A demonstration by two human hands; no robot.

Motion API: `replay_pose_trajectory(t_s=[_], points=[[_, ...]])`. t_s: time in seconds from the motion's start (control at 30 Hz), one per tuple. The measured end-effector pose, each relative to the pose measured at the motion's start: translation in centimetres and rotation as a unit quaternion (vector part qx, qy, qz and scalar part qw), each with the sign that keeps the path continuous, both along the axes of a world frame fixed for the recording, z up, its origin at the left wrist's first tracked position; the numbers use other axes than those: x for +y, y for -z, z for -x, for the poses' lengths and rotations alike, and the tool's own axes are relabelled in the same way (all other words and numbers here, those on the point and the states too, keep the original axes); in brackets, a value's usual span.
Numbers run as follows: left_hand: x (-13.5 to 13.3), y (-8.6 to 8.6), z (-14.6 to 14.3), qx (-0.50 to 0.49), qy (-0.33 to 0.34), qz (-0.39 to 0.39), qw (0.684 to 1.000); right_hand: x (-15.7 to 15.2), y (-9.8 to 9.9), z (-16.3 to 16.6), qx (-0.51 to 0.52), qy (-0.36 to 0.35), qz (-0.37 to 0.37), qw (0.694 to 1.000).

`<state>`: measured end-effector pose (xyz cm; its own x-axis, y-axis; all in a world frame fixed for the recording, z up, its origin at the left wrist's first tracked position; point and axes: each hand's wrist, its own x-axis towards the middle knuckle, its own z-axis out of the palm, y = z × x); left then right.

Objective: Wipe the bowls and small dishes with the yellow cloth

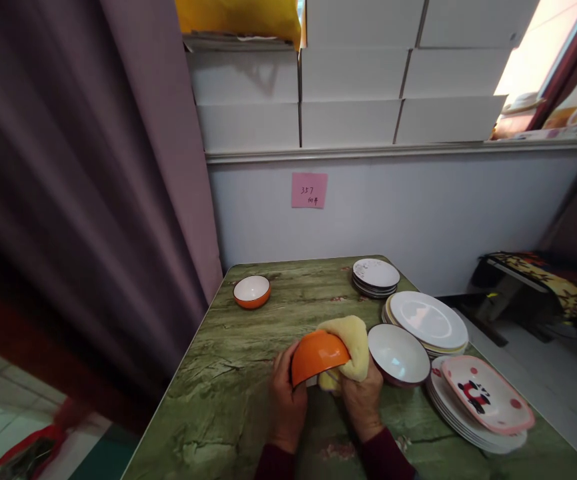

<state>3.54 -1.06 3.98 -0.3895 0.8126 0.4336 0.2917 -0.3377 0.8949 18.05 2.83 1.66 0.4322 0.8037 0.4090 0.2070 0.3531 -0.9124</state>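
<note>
An orange bowl (318,355) is tilted on its side above the table, its outside facing up and a strip of white inside showing below. My left hand (288,393) grips it by the left rim. A pale yellow cloth (351,337) wraps the bowl's right edge, and my right hand (364,400) is closed on that cloth, pressing it to the bowl. Just right of my right hand stands a larger bowl (399,353), white inside and dark outside. Another orange bowl (252,293), white inside, sits upright at the table's far left.
On the green wood-patterned table (208,400), stacks line the right side: small patterned plates (375,273), large white plates (428,320), and plates under a pink-rimmed square dish (488,393). A purple curtain (158,167) hangs along the left; a wall (258,220) stands behind.
</note>
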Motion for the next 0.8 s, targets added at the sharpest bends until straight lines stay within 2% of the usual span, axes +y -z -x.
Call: replay_pose_trajectory(t_s=[0.1, 0.23, 0.33, 0.43, 0.5, 0.6, 0.7, 0.8], points=[[0.5, 1.6, -0.2, -0.034, -0.018, 0.014, 0.999, 0.1, 0.1, 0.5, 0.023, -0.012, 0.034, 0.999], [1.4, 3.2, -0.8, -0.144, -0.018, 0.069, 0.987, 0.5, 0.0, 1.2, 0.138, -0.104, 0.128, 0.977], [1.7, 2.8, -1.5, -0.2, 0.013, 0.097, 0.975, 0.9, -0.2, 1.3, 0.198, -0.169, 0.152, 0.953], [1.6, 1.7, -2.2, -0.214, 0.047, 0.09, 0.971, 1.3, -0.2, 1.2, 0.209, -0.188, 0.149, 0.948], [1.5, 1.2, -2.5, -0.207, 0.058, 0.079, 0.973, 1.5, -0.1, 1.1, 0.2, -0.185, 0.141, 0.952], [1.5, 1.2, -2.4, -0.171, 0.05, 0.072, 0.981, 1.6, 0.4, 1.1, 0.162, -0.142, 0.112, 0.97], [1.4, 1.7, -1.6, -0.08, 0.02, 0.054, 0.995, 1.5, 1.3, 0.9, 0.11, -0.078, 0.069, 0.989], [1.1, 1.7, -0.6, 0.02, -0.025, -0.002, 1.0, 1.2, 2.4, 0.5, 0.065, -0.042, 0.031, 0.997]])
